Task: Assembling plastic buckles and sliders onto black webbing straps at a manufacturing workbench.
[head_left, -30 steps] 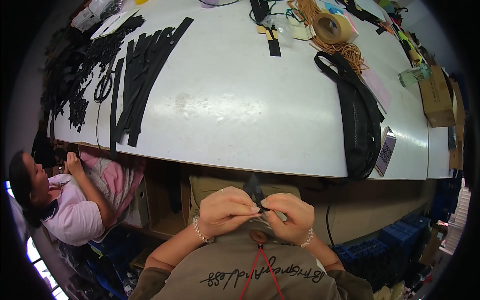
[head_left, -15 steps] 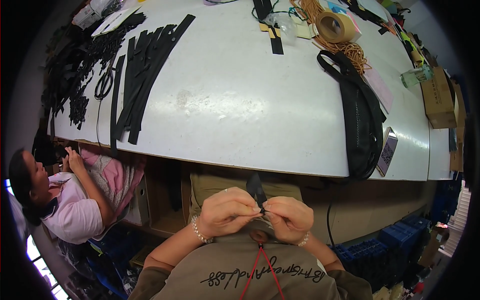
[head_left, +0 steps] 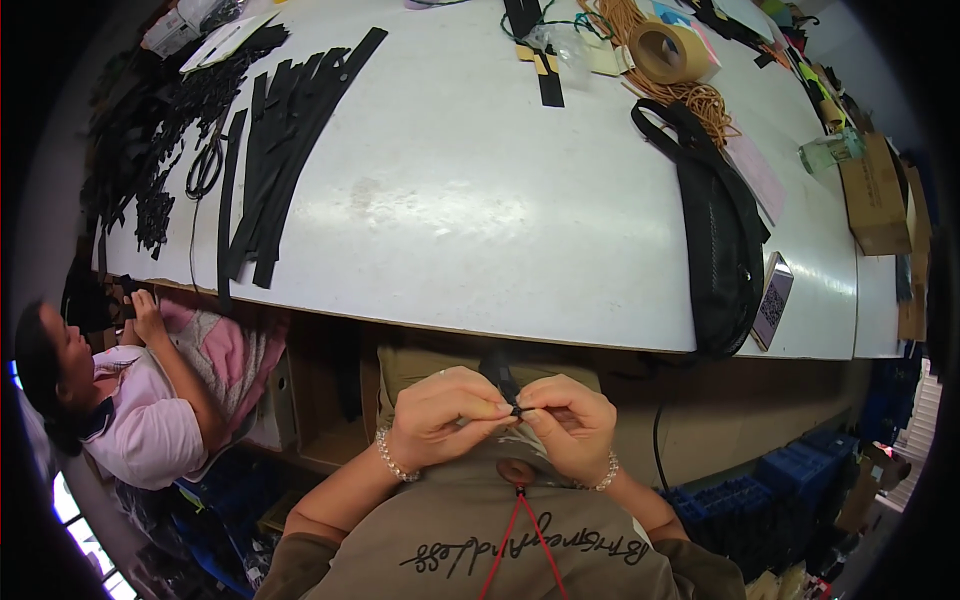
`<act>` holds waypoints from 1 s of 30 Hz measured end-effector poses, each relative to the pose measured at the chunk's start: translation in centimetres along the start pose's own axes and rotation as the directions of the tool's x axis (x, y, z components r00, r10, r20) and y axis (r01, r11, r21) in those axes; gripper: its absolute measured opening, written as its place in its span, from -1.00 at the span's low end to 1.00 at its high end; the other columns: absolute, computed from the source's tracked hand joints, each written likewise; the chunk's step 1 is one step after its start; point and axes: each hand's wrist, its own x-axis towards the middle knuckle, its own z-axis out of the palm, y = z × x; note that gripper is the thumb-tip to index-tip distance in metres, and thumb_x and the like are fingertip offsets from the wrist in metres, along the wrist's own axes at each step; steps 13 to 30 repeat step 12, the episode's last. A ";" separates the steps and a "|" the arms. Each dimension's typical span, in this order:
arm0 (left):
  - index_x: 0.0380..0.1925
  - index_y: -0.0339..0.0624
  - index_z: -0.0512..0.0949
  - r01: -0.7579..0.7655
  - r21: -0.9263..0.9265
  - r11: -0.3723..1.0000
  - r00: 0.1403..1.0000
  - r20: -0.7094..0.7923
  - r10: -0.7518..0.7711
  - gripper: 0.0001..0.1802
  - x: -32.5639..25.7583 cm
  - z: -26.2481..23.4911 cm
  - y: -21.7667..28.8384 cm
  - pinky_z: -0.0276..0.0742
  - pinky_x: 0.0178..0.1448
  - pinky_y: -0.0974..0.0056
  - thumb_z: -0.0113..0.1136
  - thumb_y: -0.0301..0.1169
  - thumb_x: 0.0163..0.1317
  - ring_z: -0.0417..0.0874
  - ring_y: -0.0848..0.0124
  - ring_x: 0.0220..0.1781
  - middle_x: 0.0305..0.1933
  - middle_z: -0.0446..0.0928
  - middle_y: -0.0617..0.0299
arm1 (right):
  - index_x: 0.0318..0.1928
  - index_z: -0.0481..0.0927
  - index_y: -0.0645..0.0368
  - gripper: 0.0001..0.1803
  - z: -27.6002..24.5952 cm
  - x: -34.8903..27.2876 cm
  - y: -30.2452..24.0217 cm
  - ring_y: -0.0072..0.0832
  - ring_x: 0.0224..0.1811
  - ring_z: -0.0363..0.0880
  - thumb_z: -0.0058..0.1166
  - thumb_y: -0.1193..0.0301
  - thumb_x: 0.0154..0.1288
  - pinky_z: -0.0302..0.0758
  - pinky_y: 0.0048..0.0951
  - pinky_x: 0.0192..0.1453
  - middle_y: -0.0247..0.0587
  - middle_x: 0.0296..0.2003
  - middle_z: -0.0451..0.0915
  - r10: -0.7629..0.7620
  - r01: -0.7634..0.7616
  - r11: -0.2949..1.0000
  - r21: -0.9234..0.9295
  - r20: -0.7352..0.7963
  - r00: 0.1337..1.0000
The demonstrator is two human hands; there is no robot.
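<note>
Just in front of the table edge, above my lap, both my hands pinch a short black strip (head_left: 498, 373). My left hand (head_left: 440, 418) grips its lower end between thumb and fingertips. From the other side, the thumb and forefinger of my right hand (head_left: 572, 425) close on the same end, fingertips almost touching the left ones. The free part of the strip points away toward the table. A small dark bit shows between the fingertips, too small to make out.
Long black strips (head_left: 290, 150) lie on the white table (head_left: 480, 260) at left, beside scissors (head_left: 205, 168) and tangled black pieces. At right are a black bag (head_left: 712, 235), a phone (head_left: 773, 303), a tape roll (head_left: 668, 52) and cord. A co-worker (head_left: 150, 420) sits at left.
Both hands have shifted slightly left and away from my body with the strip. My right hand's fingers have opened out a little, and the strip's free end now leans farther toward the table.
</note>
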 end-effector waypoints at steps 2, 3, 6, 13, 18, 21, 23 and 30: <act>-0.46 -0.22 0.59 -0.011 0.014 1.000 1.000 -0.006 0.011 -0.82 0.2 0.0 0.0 0.47 -0.39 0.37 0.39 -0.60 -0.10 0.62 0.34 -0.44 -0.43 0.60 0.15 | -0.27 0.55 0.37 -0.87 0.2 0.1 -0.2 -0.45 -0.29 0.60 0.07 0.71 0.13 0.55 -0.51 -0.18 -0.08 -0.27 0.57 0.039 -0.038 0.999 0.031 -0.033 0.999; -0.46 -0.22 0.59 -0.011 0.012 1.000 1.000 -0.005 0.011 -0.82 0.2 0.0 0.0 0.47 -0.39 0.37 0.39 -0.60 -0.10 0.62 0.34 -0.44 -0.43 0.60 0.15 | -0.28 0.56 0.35 -0.86 0.2 0.1 -0.3 -0.44 -0.28 0.60 0.09 0.71 0.10 0.54 -0.51 -0.16 -0.09 -0.27 0.58 0.078 -0.074 0.995 0.064 -0.062 0.995; -0.46 -0.21 0.59 -0.011 0.036 0.999 1.000 0.017 0.011 -0.82 0.1 -0.1 0.0 0.46 -0.41 0.37 0.39 -0.59 -0.10 0.62 0.34 -0.44 -0.43 0.60 0.16 | -0.31 0.57 0.30 -0.85 -0.7 0.3 0.0 -0.41 -0.31 0.61 0.14 0.69 0.05 0.54 -0.51 -0.20 -0.11 -0.31 0.61 -0.047 0.049 0.982 -0.180 0.017 0.999; -0.46 -0.19 0.59 -0.014 0.072 0.997 0.997 0.073 0.009 -0.82 0.5 -0.2 0.4 0.47 -0.40 0.36 0.40 -0.58 -0.10 0.62 0.34 -0.44 -0.43 0.60 0.17 | -0.34 0.58 0.27 -0.87 -1.1 0.5 -1.2 -0.33 -0.32 0.63 0.17 0.66 0.03 0.55 -0.48 -0.25 -0.12 -0.35 0.62 -0.099 0.113 0.923 -0.368 0.058 0.993; -0.46 -0.19 0.59 -0.014 0.072 0.997 0.997 0.073 0.009 -0.82 0.5 -0.2 0.4 0.47 -0.40 0.36 0.40 -0.58 -0.10 0.62 0.34 -0.44 -0.43 0.60 0.17 | -0.34 0.58 0.27 -0.87 -1.1 0.5 -1.2 -0.33 -0.32 0.63 0.17 0.66 0.03 0.55 -0.48 -0.25 -0.12 -0.35 0.62 -0.099 0.113 0.923 -0.368 0.058 0.993; -0.46 -0.19 0.59 -0.014 0.072 0.997 0.997 0.073 0.009 -0.82 0.5 -0.2 0.4 0.47 -0.40 0.36 0.40 -0.58 -0.10 0.62 0.34 -0.44 -0.43 0.60 0.17 | -0.34 0.58 0.27 -0.87 -1.1 0.5 -1.2 -0.33 -0.32 0.63 0.17 0.66 0.03 0.55 -0.48 -0.25 -0.12 -0.35 0.62 -0.099 0.113 0.923 -0.368 0.058 0.993; -0.46 -0.19 0.59 -0.014 0.072 0.997 0.997 0.073 0.009 -0.82 0.5 -0.2 0.4 0.47 -0.40 0.36 0.40 -0.58 -0.10 0.62 0.34 -0.44 -0.43 0.60 0.17 | -0.34 0.58 0.27 -0.87 -1.1 0.5 -1.2 -0.33 -0.32 0.63 0.17 0.66 0.03 0.55 -0.48 -0.25 -0.12 -0.35 0.62 -0.099 0.113 0.923 -0.368 0.058 0.993; -0.46 -0.19 0.59 -0.014 0.072 0.997 0.997 0.073 0.009 -0.82 0.5 -0.2 0.4 0.47 -0.40 0.36 0.40 -0.58 -0.10 0.62 0.34 -0.44 -0.43 0.60 0.17 | -0.34 0.58 0.27 -0.87 -1.1 0.5 -1.2 -0.33 -0.32 0.63 0.17 0.66 0.03 0.55 -0.48 -0.25 -0.12 -0.35 0.62 -0.099 0.113 0.923 -0.368 0.058 0.993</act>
